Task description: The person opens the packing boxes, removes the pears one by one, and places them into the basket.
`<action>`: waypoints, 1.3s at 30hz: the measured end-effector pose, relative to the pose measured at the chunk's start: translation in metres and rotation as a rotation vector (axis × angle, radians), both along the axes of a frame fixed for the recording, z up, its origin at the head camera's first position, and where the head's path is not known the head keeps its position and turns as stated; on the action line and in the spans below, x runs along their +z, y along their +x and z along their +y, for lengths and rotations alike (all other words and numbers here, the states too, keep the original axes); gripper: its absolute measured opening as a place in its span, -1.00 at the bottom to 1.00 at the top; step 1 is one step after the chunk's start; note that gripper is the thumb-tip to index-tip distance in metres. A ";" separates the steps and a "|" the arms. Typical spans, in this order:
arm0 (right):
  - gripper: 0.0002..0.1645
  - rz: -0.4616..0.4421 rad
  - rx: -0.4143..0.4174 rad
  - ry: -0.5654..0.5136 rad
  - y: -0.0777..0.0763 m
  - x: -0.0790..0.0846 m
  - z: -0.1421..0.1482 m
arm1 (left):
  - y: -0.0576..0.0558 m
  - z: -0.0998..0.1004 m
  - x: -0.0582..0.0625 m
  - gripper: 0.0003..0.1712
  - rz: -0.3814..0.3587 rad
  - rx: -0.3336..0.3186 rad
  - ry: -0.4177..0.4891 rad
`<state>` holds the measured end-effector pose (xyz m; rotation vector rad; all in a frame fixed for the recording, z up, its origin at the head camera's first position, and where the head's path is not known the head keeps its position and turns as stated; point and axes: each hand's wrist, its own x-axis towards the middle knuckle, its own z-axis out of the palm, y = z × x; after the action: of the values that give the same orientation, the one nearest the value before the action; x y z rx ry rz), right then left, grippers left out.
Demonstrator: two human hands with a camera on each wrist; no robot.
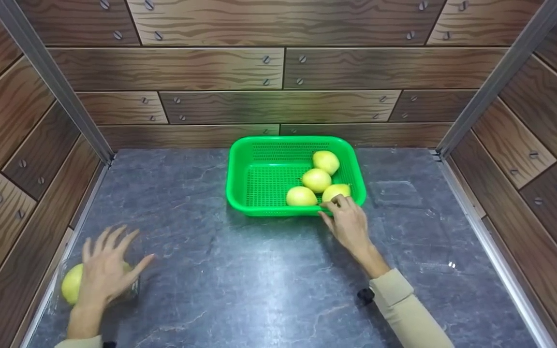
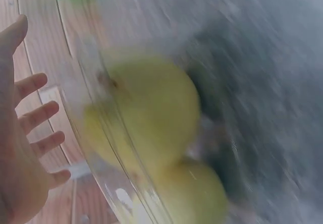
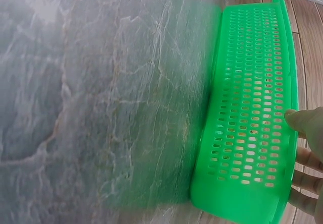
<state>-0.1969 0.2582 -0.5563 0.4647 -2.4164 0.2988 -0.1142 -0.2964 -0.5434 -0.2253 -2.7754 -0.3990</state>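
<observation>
A green plastic basket [image 1: 278, 211] with perforated walls stands near the back of the table, several yellow-green pears [image 1: 326, 163] grouped in its right half. My right hand [image 1: 349, 226] holds the basket's front rim near its right corner, thumb [image 3: 298, 119] on the outer side and fingers over the edge. At the front left, my left hand [image 1: 106, 271] hovers with fingers spread over a clear container [image 1: 134, 289]. Two pears [image 2: 156, 108] show through the container's transparent wall in the left wrist view, blurred. Part of the container is hidden beneath that hand in the head view.
Wood-patterned panels [image 1: 220, 70] enclose the dark marbled tabletop [image 1: 259, 270] at the back and both sides. Metal strips [image 1: 501, 275] run along the side edges. Pieces of clear tape [image 1: 394, 191] lie on the surface right of the basket.
</observation>
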 end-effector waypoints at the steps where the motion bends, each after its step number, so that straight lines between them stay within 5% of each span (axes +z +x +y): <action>1: -0.80 0.002 0.002 -0.002 0.000 0.000 0.000 | 0.003 -0.006 0.000 -0.14 -0.010 0.013 0.006; 10: -0.80 0.003 0.008 -0.006 -0.001 0.000 -0.001 | 0.035 -0.045 -0.005 -0.16 -0.083 0.126 0.094; 18: -0.79 0.012 0.017 -0.006 -0.001 0.001 -0.001 | 0.053 -0.060 -0.016 -0.21 -0.140 0.178 0.132; 39: -0.79 0.018 0.003 0.005 -0.001 0.000 0.001 | 0.053 -0.049 -0.020 -0.24 -0.165 0.181 0.134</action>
<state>-0.1976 0.2589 -0.5567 0.4716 -2.3997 0.2887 -0.0610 -0.3450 -0.5636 0.0948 -2.8830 -0.5779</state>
